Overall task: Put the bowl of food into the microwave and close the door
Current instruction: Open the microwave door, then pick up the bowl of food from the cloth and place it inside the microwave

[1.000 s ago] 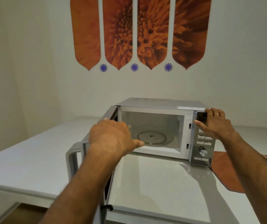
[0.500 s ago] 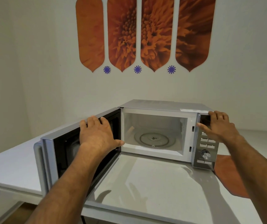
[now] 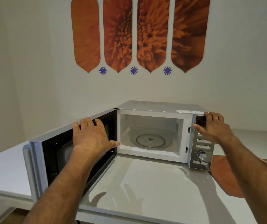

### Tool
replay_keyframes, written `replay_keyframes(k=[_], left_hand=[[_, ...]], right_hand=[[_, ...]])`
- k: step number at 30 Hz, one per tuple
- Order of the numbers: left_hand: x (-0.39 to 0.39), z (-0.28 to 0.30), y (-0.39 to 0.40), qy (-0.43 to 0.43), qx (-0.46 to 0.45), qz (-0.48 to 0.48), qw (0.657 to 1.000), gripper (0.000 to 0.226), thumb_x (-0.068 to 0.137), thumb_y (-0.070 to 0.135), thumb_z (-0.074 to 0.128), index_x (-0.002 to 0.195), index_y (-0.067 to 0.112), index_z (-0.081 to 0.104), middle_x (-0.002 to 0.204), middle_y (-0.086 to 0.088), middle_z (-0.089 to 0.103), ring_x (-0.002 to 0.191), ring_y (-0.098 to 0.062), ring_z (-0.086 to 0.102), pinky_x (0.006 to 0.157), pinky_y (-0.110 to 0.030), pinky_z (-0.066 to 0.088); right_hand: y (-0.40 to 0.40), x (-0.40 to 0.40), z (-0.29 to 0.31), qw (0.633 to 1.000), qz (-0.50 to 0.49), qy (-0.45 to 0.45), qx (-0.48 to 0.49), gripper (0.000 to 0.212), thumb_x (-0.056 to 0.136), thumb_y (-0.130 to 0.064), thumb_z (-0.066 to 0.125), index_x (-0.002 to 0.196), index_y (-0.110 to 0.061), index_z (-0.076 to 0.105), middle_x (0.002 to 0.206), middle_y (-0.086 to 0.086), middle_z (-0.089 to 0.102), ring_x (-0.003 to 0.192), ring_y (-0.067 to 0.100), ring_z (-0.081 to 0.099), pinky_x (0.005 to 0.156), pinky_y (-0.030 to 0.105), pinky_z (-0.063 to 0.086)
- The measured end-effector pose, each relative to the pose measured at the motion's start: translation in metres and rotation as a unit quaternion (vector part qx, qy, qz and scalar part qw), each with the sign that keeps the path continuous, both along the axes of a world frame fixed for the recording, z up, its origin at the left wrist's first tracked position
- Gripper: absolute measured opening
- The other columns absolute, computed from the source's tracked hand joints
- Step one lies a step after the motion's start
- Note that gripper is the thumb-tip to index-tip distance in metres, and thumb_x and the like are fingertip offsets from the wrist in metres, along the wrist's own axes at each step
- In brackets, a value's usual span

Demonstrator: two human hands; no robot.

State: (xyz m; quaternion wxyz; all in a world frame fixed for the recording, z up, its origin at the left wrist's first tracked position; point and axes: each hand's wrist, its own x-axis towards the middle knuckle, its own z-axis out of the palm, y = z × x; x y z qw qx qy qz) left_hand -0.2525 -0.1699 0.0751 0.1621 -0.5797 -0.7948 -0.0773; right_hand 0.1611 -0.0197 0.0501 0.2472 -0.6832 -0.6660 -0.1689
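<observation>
A silver microwave (image 3: 158, 106) stands on the white counter (image 3: 145, 188) against the wall. Its door (image 3: 52, 159) is swung wide open to the left. My left hand (image 3: 90, 138) lies flat on the door's dark inner face, fingers over its top edge. My right hand (image 3: 215, 126) rests on the upper right corner of the control panel (image 3: 201, 151), fingers spread. Inside the white cavity sits only the glass turntable (image 3: 151, 141). No bowl of food is in view.
An orange cloth or mat (image 3: 223, 177) lies on the counter right of the microwave, partly behind my right forearm. Orange flower panels (image 3: 137, 33) hang on the wall above. The counter's left edge drops off near the door's handle (image 3: 26, 160).
My left hand has pushed the door further open to the left, from half open to wide open. My right hand has stayed on the microwave's right corner.
</observation>
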Motion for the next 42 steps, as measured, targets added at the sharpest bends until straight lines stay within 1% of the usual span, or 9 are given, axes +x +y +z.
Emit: replay_keyframes(k=[5,11,15,20,24,28,32,38,42], left_hand=[[-0.001,-0.001,0.004,-0.025,0.022,-0.006,0.999,0.118,0.067,0.090,0.042,0.153,0.013,0.016,0.160,-0.023,0.017,0.148,-0.040,0.010,0.118,-0.057,0.003],[0.009,-0.002,0.013,-0.037,0.108,-0.074,0.991,0.096,0.076,0.081,0.045,0.143,0.013,0.036,0.149,-0.016,0.041,0.143,-0.036,0.025,0.118,-0.057,0.013],[0.027,-0.005,0.024,-0.047,0.161,-0.145,0.975,0.076,0.084,0.069,0.047,0.136,0.013,0.044,0.141,-0.011,0.051,0.137,-0.032,0.035,0.116,-0.055,0.020],[0.061,-0.022,0.040,-0.191,0.218,-0.300,0.909,0.077,0.086,0.063,0.054,0.143,0.013,0.041,0.146,-0.008,0.048,0.140,-0.025,0.033,0.117,-0.048,0.026],[0.100,-0.043,0.057,-0.304,0.198,-0.394,0.844,0.084,0.082,0.066,0.058,0.148,0.019,0.034,0.153,-0.005,0.041,0.143,-0.021,0.031,0.114,-0.038,0.031],[0.144,-0.067,0.070,-0.399,0.152,-0.443,0.788,0.088,0.077,0.076,0.054,0.147,0.028,0.034,0.153,0.000,0.041,0.137,-0.017,0.039,0.102,-0.029,0.033],[0.184,-0.089,0.083,-0.466,0.101,-0.471,0.742,0.088,0.074,0.080,0.050,0.146,0.032,0.035,0.152,0.003,0.042,0.135,-0.017,0.042,0.099,-0.032,0.038],[0.240,-0.125,0.095,-0.504,0.035,-0.495,0.707,0.082,0.076,0.077,0.054,0.143,0.035,0.037,0.151,0.004,0.045,0.132,-0.015,0.045,0.096,-0.032,0.040],[0.275,-0.142,0.101,-0.532,-0.001,-0.500,0.684,0.084,0.073,0.081,0.052,0.142,0.035,0.039,0.145,0.008,0.049,0.123,-0.009,0.048,0.090,-0.029,0.041]], right_hand=[[0.003,0.001,-0.001,1.000,0.003,0.001,0.001,0.085,0.088,-0.072,0.040,0.148,-0.013,0.027,0.154,0.013,0.032,0.142,0.032,0.023,0.097,0.061,0.047],[0.002,0.007,-0.001,1.000,0.012,-0.011,-0.002,0.088,0.089,-0.072,0.035,0.152,-0.011,0.023,0.158,0.014,0.029,0.145,0.033,0.022,0.105,0.059,0.040],[-0.009,0.006,-0.012,0.990,0.049,0.094,0.095,0.080,0.092,-0.061,0.045,0.151,-0.009,0.027,0.156,0.019,0.034,0.145,0.036,0.027,0.113,0.057,0.031],[-0.029,0.011,-0.033,0.960,0.052,0.242,0.134,0.082,0.089,-0.066,0.042,0.151,-0.015,0.027,0.158,0.015,0.033,0.145,0.033,0.030,0.112,0.053,0.034],[-0.046,0.020,-0.055,0.940,0.028,0.312,0.136,0.080,0.090,-0.068,0.042,0.153,-0.021,0.025,0.161,0.013,0.028,0.145,0.033,0.030,0.111,0.053,0.035],[-0.068,0.027,-0.076,0.935,-0.017,0.329,0.131,0.083,0.087,-0.071,0.039,0.153,-0.021,0.026,0.161,0.013,0.030,0.144,0.036,0.034,0.108,0.056,0.035],[-0.090,0.039,-0.093,0.939,-0.076,0.306,0.134,0.081,0.090,-0.072,0.037,0.151,-0.020,0.030,0.159,0.013,0.034,0.141,0.036,0.039,0.109,0.062,0.033],[-0.119,0.060,-0.112,0.930,-0.103,0.316,0.159,0.080,0.093,-0.065,0.043,0.150,-0.010,0.032,0.155,0.019,0.038,0.140,0.036,0.040,0.111,0.051,0.037],[-0.128,0.079,-0.123,0.926,-0.118,0.324,0.156,0.084,0.092,-0.067,0.043,0.151,-0.008,0.030,0.156,0.018,0.036,0.142,0.035,0.037,0.113,0.053,0.035]])
